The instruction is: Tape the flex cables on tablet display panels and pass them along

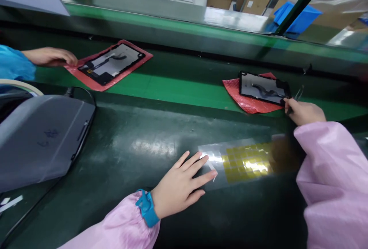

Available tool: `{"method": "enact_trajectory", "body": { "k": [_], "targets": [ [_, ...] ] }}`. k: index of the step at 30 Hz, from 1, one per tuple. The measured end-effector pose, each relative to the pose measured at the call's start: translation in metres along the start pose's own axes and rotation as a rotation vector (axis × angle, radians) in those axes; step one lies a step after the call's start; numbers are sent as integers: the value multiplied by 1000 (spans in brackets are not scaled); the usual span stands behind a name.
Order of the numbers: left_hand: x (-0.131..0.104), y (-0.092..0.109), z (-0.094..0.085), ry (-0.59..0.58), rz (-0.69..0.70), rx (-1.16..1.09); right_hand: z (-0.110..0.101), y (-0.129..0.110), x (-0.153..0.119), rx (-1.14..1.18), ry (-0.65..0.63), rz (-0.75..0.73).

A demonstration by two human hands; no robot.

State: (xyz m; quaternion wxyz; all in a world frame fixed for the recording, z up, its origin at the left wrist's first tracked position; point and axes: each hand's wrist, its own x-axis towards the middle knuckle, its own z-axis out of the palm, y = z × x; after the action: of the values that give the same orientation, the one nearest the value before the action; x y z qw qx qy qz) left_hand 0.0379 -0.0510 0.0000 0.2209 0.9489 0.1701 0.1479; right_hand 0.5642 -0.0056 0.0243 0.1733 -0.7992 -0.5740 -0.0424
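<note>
My left hand (182, 184), with a blue wrist strap, lies with fingers spread, fingertips on the left end of a clear sheet bearing yellow stickers (247, 162). Further right, my right hand (304, 112) is closed at the right corner of a black-framed panel (263, 88) with a dark flex cable. Thin tweezers (299, 92) stick out beside its fingers; their hold is partly hidden. That panel lies partly over a red bubble bag (247, 102) on the green belt.
Another person's hand (53, 56) in a blue sleeve touches a red bag (100, 86) under a second panel (112, 63). A grey machine (43, 138) stands at the left, its black cable (31, 207) running forward. Behind the belt runs a ledge (161, 9).
</note>
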Motion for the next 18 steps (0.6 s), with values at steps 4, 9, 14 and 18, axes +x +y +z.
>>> {"method": "enact_trajectory", "body": {
  "k": [4,9,14,18],
  "targets": [
    [-1,-6,7,139,-24,-184,-5,-28,6,1,140,-73],
    [23,-5,14,317,-110,-676,-28,-115,-20,-67,333,-310],
    [65,6,6,589,-327,-1306,-41,-225,-104,-112,322,-621],
    [74,13,-12,810,-506,-1450,-39,-280,-170,-26,269,-855]
  ]
}}
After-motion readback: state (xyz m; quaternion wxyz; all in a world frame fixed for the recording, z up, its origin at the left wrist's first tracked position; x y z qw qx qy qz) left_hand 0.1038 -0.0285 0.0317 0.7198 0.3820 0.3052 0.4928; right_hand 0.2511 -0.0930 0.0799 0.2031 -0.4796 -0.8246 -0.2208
